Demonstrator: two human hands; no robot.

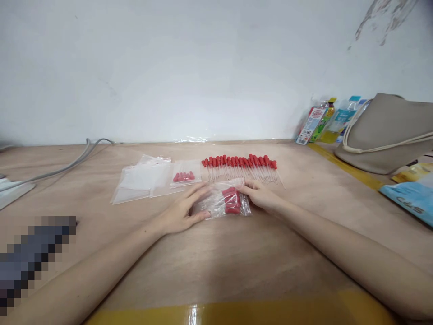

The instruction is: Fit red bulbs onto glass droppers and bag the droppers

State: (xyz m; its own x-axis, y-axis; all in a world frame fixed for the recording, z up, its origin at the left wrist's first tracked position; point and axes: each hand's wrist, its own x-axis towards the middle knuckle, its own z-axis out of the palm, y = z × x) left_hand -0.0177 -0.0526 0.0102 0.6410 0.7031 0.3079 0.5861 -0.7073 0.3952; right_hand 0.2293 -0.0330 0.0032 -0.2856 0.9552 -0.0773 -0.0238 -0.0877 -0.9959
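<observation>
A clear plastic bag (pixel 216 198) with several red rubber bulbs (pixel 232 200) inside lies between my hands on the table. My left hand (pixel 184 210) grips its left end, thumb at the near edge and fingers over the far side. At the other end, my right hand (pixel 259 193) pinches the bag's upper right part beside the bulbs. Just behind is a row of thin clear droppers (pixel 241 168) with red bulbs pointing at the wall. Left of them rests a flat clear bag (pixel 185 167) holding several smaller-looking red bulbs. Flat clear bags (pixel 140 178) are stacked farther left.
A grey cable (pixel 76 161) runs along the left side, and a pixelated dark object (pixel 32 253) lies near left. Drink containers (pixel 329 122), a beige bag (pixel 389 131) and a blue packet (pixel 411 198) sit at right. Yellow tape (pixel 237 311) lines the table's front edge.
</observation>
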